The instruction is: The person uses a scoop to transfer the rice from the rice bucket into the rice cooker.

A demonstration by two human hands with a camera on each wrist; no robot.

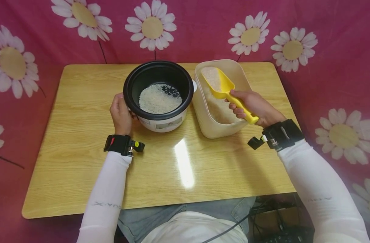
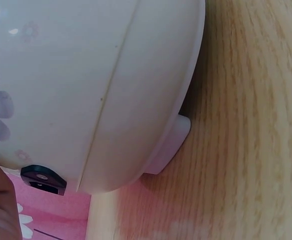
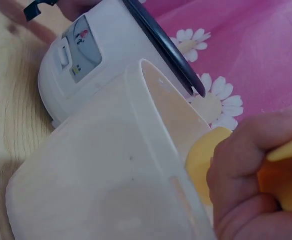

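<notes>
A rice cooker (image 1: pixel 145 124) with a white body and black inner pot stands lidless on the table; white rice (image 1: pixel 157 101) covers part of the pot's bottom. My left hand (image 1: pixel 121 116) holds the cooker at its left side, its fingers partly hidden beneath the rim. To the right, a tall cream bin (image 1: pixel 213 131) has rice (image 1: pixel 219 111) inside. Above its opening, my right hand (image 1: pixel 259 106) grips the handle of a yellow scoop (image 1: pixel 227 84), which carries a heap of rice (image 1: pixel 211 77). In the right wrist view, the fingers (image 3: pixel 241 175) curl round the yellow handle.
Both containers stand close together on a wooden table (image 1: pixel 81 141), toward its far edge. A pink cloth (image 1: pixel 197 30) printed with daisies hangs behind and around. A dark cable (image 1: pixel 230 229) crosses the person's lap below the near edge.
</notes>
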